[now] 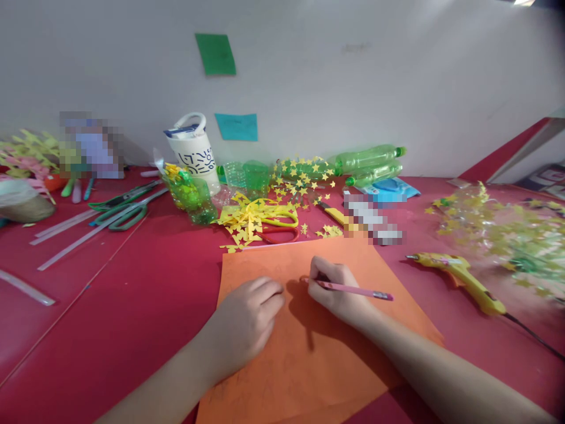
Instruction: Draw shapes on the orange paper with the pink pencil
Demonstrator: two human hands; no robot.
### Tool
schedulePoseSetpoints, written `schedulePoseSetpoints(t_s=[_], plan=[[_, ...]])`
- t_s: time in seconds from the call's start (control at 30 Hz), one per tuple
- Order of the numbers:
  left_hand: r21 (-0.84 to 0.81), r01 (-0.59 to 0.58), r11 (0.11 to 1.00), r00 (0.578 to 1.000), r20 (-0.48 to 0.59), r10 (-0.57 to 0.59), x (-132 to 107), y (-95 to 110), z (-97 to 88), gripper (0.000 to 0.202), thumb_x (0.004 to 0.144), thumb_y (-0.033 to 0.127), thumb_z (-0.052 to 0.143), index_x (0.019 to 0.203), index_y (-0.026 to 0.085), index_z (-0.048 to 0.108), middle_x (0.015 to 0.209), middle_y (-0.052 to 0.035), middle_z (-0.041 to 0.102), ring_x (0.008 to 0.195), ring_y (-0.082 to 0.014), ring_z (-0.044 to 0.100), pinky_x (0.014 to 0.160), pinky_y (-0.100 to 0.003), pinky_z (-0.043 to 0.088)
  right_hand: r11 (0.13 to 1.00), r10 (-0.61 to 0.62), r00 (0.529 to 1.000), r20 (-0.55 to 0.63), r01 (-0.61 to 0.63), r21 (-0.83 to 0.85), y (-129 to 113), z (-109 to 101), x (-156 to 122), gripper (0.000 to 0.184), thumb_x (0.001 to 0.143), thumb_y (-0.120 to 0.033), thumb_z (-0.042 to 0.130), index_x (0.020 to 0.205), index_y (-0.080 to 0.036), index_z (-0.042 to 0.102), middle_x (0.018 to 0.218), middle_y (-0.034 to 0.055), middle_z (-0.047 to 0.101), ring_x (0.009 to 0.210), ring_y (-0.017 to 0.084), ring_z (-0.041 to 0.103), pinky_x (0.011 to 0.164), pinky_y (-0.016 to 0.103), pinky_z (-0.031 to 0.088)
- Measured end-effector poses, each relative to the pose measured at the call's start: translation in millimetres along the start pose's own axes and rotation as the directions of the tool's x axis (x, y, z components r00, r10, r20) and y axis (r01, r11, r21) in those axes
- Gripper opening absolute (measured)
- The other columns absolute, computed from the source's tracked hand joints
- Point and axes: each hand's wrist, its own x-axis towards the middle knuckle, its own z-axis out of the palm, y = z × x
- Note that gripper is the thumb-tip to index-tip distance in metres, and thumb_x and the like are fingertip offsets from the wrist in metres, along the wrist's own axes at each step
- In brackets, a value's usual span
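A large orange sheet of paper (300, 347) lies on the red table before me. My right hand (338, 291) is closed around a pink pencil (362, 290), its tip at the sheet's upper middle and its eraser end pointing right. Loosely bent fingers of my left hand (253, 315) rest on the left part of the paper, holding nothing. Faint pencil marks show on the sheet's left side. Just beyond the paper's far edge are yellow paper scraps (241, 221) and scissors with red and yellow handles (282, 228).
A yellow glue gun (463, 277) with a cord lies at right, near star-covered clear plastic (494, 235). Green bottles (371, 159), a yellow cutter (338, 217) and a white tumbler (194, 147) stand or lie behind. Green-handled scissors (128, 217) and glue sticks (66, 253) lie left.
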Motion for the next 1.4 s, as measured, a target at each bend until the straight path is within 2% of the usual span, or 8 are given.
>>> schedulePoseSetpoints(t_s=[0.23, 0.53, 0.77, 0.97, 1.13, 1.23, 1.3, 1.4], plan=[[-0.006, -0.009, 1.0, 1.0, -0.029, 0.009, -0.6, 0.1, 1.5, 0.029, 0.085, 0.004, 0.04, 0.103, 0.016, 0.059, 0.106, -0.0093, 0.059, 0.098, -0.0235, 0.055, 0.083, -0.042, 0.049, 0.998, -0.06, 0.997, 0.053, 0.061, -0.009, -0.9, 0.4, -1.8, 0.013, 0.067, -0.01, 0.045, 0.063, -0.02, 0.037, 0.053, -0.0063, 0.039, 0.048, 0.008, 0.034, 0.044, 0.019, 0.024], [-0.011, 0.008, 1.0, 1.0, -0.008, -0.008, -1.1, -0.3, 2.6, 0.029, 0.084, 0.003, 0.043, 0.104, 0.015, 0.059, 0.108, -0.0092, 0.058, 0.1, -0.0242, 0.054, 0.086, -0.042, 0.047, 0.99, -0.137, 0.984, 0.11, 0.136, 0.021, 0.0, 0.4, -3.3, 0.014, 0.068, -0.009, 0.046, 0.064, -0.019, 0.037, 0.055, -0.0065, 0.038, 0.049, 0.007, 0.033, 0.045, 0.018, 0.023], [-0.021, 0.004, 1.0, 1.0, -0.001, -0.004, 0.0, 0.6, 1.1, 0.031, 0.085, 0.002, 0.042, 0.108, 0.014, 0.057, 0.109, -0.0094, 0.057, 0.1, -0.0244, 0.053, 0.086, -0.042, 0.047, 0.988, -0.152, 0.975, 0.162, 0.146, 0.049, -2.6, -1.5, -3.7, 0.014, 0.07, -0.009, 0.045, 0.065, -0.019, 0.037, 0.057, -0.0065, 0.038, 0.05, 0.007, 0.032, 0.046, 0.018, 0.024], [-0.018, 0.003, 1.0, 1.0, -0.002, -0.003, -1.0, 0.2, 1.9, 0.029, 0.086, 0.004, 0.041, 0.108, 0.014, 0.058, 0.109, -0.0093, 0.057, 0.101, -0.0241, 0.053, 0.088, -0.041, 0.046, 0.987, -0.158, 0.975, 0.154, 0.152, 0.051, -2.6, -1.5, -3.8, 0.015, 0.069, -0.008, 0.046, 0.065, -0.019, 0.037, 0.056, -0.0063, 0.039, 0.05, 0.007, 0.033, 0.046, 0.018, 0.025], [0.0, 0.001, 1.0, 1.0, 0.001, -0.001, -1.1, -0.4, 3.2, 0.028, 0.085, 0.004, 0.043, 0.106, 0.015, 0.058, 0.108, -0.0089, 0.058, 0.099, -0.0241, 0.053, 0.086, -0.041, 0.047, 0.985, -0.103, 0.985, 0.138, 0.081, 0.152, 2.1, -0.4, -2.0, 0.014, 0.072, -0.011, 0.05, 0.065, -0.019, 0.041, 0.055, -0.006, 0.042, 0.049, 0.007, 0.036, 0.045, 0.019, 0.026], [0.009, -0.01, 1.0, 1.0, 0.021, 0.01, -0.1, 1.0, 1.0, 0.03, 0.085, 0.005, 0.044, 0.109, 0.014, 0.058, 0.108, -0.0093, 0.058, 0.098, -0.0245, 0.053, 0.085, -0.042, 0.047, 0.938, 0.024, 0.996, 0.084, -0.052, 0.343, 4.5, -1.4, 0.7, 0.014, 0.083, -0.024, 0.047, 0.07, -0.02, 0.042, 0.053, -0.0047, 0.049, 0.046, 0.009, 0.043, 0.044, 0.02, 0.03], [0.012, -0.008, 1.0, 1.0, 0.029, 0.007, 0.8, 1.9, -0.9, 0.029, 0.086, 0.007, 0.044, 0.11, 0.015, 0.058, 0.108, -0.0091, 0.058, 0.098, -0.0243, 0.053, 0.084, -0.041, 0.047, 0.888, 0.117, 0.991, 0.069, -0.136, 0.44, 5.1, -2.5, 2.3, 0.019, 0.088, -0.031, 0.041, 0.073, -0.021, 0.041, 0.05, -0.0046, 0.051, 0.042, 0.009, 0.043, 0.042, 0.02, 0.03], [0.032, 0.004, 0.999, 1.0, 0.027, -0.005, 0.9, 1.3, -2.2, 0.028, 0.087, 0.008, 0.044, 0.109, 0.015, 0.059, 0.108, -0.0094, 0.057, 0.098, -0.0248, 0.053, 0.084, -0.042, 0.047, 0.867, 0.138, 0.987, 0.076, -0.158, 0.473, 5.1, -4.8, 2.5, 0.009, 0.085, -0.025, 0.045, 0.078, -0.021, 0.042, 0.048, -0.0065, 0.049, 0.041, 0.009, 0.041, 0.042, 0.02, 0.029]])
